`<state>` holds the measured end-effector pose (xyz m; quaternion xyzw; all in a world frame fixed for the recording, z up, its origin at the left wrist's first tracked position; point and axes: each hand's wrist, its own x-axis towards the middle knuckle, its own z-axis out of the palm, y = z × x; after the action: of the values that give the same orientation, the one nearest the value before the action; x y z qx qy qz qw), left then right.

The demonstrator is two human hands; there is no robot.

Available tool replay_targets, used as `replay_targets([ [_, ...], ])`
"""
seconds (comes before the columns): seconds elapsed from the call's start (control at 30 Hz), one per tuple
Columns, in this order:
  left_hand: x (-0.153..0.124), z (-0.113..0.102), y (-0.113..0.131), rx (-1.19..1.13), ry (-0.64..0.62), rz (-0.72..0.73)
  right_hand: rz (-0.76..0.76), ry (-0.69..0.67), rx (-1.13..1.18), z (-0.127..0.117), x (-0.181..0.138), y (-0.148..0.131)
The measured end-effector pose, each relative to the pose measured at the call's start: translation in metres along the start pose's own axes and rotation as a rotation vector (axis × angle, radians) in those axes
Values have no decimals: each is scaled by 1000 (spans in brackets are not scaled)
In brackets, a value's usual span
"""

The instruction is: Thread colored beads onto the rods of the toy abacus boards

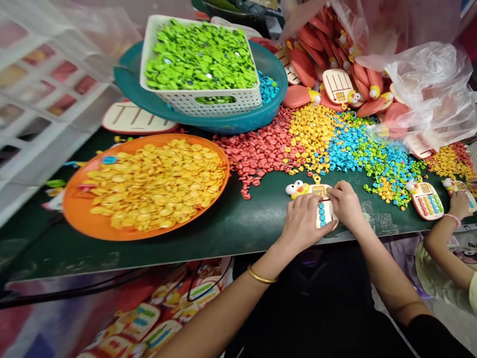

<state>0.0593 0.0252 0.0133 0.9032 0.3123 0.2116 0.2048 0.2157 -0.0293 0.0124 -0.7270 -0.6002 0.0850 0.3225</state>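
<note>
A cream toy board (328,211) with a yellow duck head (298,189) lies near the table's front edge. One row of blue pieces (322,215) sits in it; its other rows are partly covered by hands. My left hand (301,218) lies over the board's left part, its fingers closed around it. At the top right of the board, my right hand (347,203) is closed with its fingertips pinched together; anything between them is hidden. Piles of small blue pieces (346,146) and yellow pieces (313,132) lie just behind the hands.
An orange tray (74,219) of yellow parts stands left. Behind it, a white basket (208,102) of green parts rests in a teal basin (126,69). Red pieces (257,149), red-backed boards (309,42) and plastic bags (432,84) lie behind. Another person's hand (460,205) works at right beside a filled board (428,201).
</note>
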Motion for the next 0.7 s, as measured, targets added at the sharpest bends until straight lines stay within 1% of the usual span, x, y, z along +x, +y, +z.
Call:
replay_targets([
  [0.03,1,0,1,12,-4,3,-32,-25,31,-3,-2,1],
  [0.07,2,-1,1,23,-15,15,-53,-21,55,-7,-5,6],
  [0.1,2,-1,1,33,-33,35,-48,25,52,-14,-8,13],
  [0.13,2,-2,1,38,-54,61,-13,104,16,-21,-11,22],
  [0.2,1,-2,2,34,-78,110,108,275,-123,-37,-13,45],
  [0.23,0,-2,2,27,-73,121,154,313,-185,-44,-13,55],
  [0.3,-3,-3,4,15,-45,114,163,288,-218,-50,-8,67],
  [0.37,-4,-3,6,11,-36,99,100,221,-108,-44,-1,64],
  [0.43,-5,-3,6,11,-62,104,31,151,58,-29,5,48],
  [0.5,-5,-4,6,3,-92,105,-20,100,141,-11,8,28],
  [0.57,-3,-4,5,-20,-98,70,-37,111,95,2,7,14],
  [0.6,-2,-5,5,-33,-95,40,-39,125,53,4,6,10],
  [0.63,0,-6,5,-42,-94,10,-45,125,22,3,4,10],
  [0.7,4,-8,7,-31,-111,-23,-63,108,-17,-7,-1,17],
])
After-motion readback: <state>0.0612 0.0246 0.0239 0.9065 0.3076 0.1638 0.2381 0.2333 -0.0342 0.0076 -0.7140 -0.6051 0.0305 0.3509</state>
